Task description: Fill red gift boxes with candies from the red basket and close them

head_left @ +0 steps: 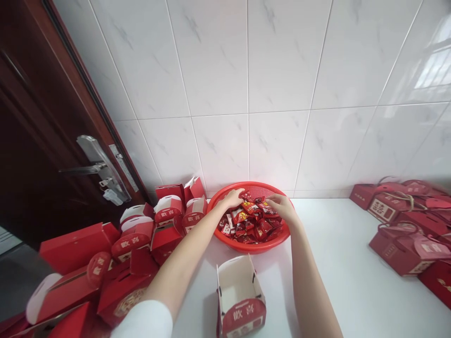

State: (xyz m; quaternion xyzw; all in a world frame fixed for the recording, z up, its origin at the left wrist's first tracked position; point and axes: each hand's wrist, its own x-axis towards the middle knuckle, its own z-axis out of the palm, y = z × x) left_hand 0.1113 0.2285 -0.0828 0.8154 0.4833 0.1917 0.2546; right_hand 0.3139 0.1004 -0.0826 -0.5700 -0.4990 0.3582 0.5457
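Observation:
A red plastic basket (252, 249) full of small red wrapped packets (252, 218) stands against the tiled wall. Over the basket's left side is my left hand (233, 199), its fingers reaching onto the packets near the back. My right hand (282, 206) is at the right side of the basket, fingers bent down toward the packets; whether either hand grips a packet is too small to tell. In front of the basket, between my forearms, an open red box (239, 293) with a pale inside stands on the white table, with nothing visible in it.
Several red boxes (134, 239) crowd the table's left side, some open. More red boxes with cord handles (401, 246) are piled at the right. Behind them rises a white tiled wall (218, 70); a dark door with a metal handle (102, 164) is at the left.

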